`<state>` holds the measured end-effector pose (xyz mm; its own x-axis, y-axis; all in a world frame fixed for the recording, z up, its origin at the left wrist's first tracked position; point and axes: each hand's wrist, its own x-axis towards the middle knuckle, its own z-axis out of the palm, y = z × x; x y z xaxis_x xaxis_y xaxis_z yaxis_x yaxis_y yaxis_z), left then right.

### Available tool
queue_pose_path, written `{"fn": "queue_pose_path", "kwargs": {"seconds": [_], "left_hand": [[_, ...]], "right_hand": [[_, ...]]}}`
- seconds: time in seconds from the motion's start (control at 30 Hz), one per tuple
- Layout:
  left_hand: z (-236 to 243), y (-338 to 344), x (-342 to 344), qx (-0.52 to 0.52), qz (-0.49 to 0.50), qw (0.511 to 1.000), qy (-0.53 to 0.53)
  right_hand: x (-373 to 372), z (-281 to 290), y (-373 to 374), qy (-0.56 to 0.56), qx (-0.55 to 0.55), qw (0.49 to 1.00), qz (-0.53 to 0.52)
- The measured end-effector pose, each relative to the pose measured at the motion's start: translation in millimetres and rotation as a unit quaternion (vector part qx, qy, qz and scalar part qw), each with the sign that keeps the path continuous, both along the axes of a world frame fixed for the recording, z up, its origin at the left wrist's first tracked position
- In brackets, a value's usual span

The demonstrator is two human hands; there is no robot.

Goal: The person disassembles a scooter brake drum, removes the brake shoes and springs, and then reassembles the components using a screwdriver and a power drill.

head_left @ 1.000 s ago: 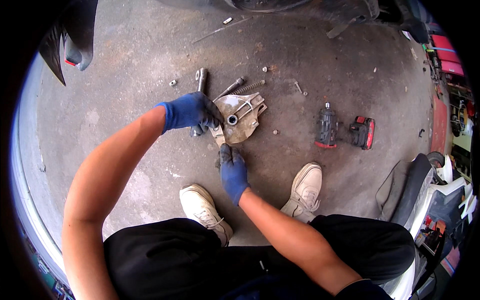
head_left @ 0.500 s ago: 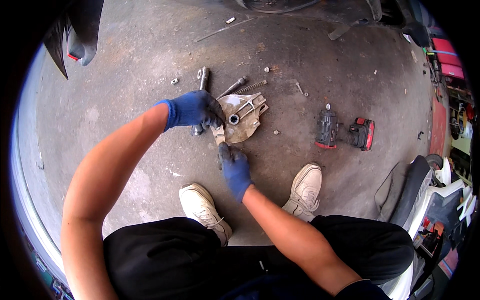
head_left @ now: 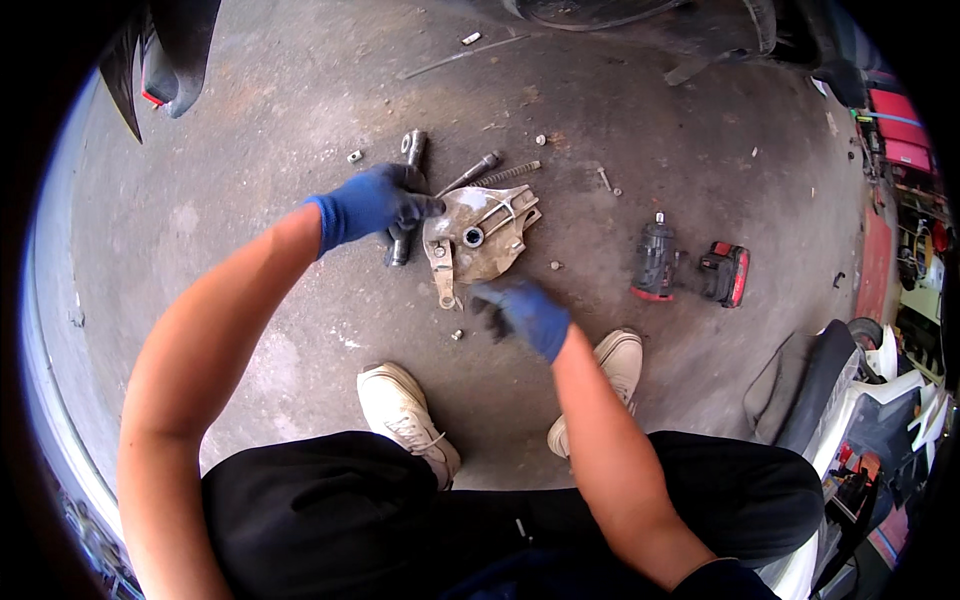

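A dirty, pale metal brake plate (head_left: 492, 255) lies on the floor before me, with a round hole near its middle and a short lever arm (head_left: 443, 275) at its near left side. My left hand (head_left: 385, 208), in a blue glove with dark fingers, is at the plate's upper left edge. Its fingers are partly stretched and the fingertips reach the rim, gripping nothing that I can see. My right hand (head_left: 525, 315), gloved the same, hovers just below the plate, its fingers smeared by motion. Near the lever's end lies a small nut (head_left: 458, 334).
Beyond the plate are a T-shaped metal tool (head_left: 413, 150), a socket extension (head_left: 472, 172) and a coil spring (head_left: 508, 174). A black and red impact wrench (head_left: 655, 260) lies to the right. Loose bolts are scattered around. A white and black vehicle panel (head_left: 830, 400) stands at the right.
Both hands have come off the lever arm. My left hand shifted up and left, my right hand moved right, and the lever and a small nut below it now show.
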<state>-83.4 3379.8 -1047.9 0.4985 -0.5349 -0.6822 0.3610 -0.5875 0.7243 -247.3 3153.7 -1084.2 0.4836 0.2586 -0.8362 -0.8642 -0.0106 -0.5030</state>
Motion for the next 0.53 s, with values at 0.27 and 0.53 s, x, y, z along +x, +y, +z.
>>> {"fn": "queue_pose_path", "kwargs": {"seconds": [0.27, 0.53], "left_hand": [[-16.9, -46.9, -16.4, 0.105, -0.098, 0.954, -0.264], [-3.2, -51.4, -14.5, 0.006, -0.075, 0.977, -0.2]], "right_hand": [[93.6, 59.2, -53.0, -0.232, -0.109, 0.935, -0.244], [186.9, 90.3, 41.9, -0.27, 0.203, 0.898, -0.281]]}}
